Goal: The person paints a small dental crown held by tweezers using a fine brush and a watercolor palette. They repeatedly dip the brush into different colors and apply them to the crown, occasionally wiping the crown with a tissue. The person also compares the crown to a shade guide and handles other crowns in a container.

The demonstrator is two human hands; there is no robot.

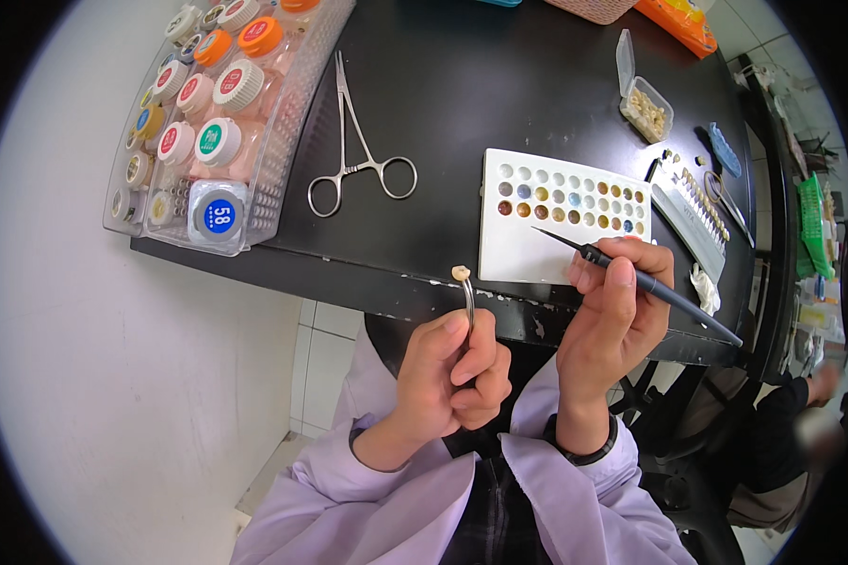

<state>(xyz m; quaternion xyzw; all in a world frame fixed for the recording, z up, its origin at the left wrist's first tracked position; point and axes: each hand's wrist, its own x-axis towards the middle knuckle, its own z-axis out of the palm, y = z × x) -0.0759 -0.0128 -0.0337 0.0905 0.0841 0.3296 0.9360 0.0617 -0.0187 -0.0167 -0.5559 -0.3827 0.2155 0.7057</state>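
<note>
My left hand [454, 372] is closed around slim metal tweezers [469, 298], whose lower part is hidden in the fingers. At their tip sits a small cream tooth crown [460, 273], just off the table's front edge. Between the thumb and fingers of my right hand [614, 315] is a dark fine-tipped brush [667, 294]. Its thin point hangs over the white palette [523, 256], pointing left; I cannot tell whether it touches. Rows of small round wells cross the palette, several of them holding brown, yellow or bluish colours.
Scissor-like metal forceps [353, 169] lie on the black table [424, 104]. A clear bin [266, 212] of capped jars stands at left. Right of the palette are a tooth shade guide [693, 221], crumpled tissue [705, 290] and an opened box [652, 118] of tooth-like pieces. Another person [773, 433] sits at right.
</note>
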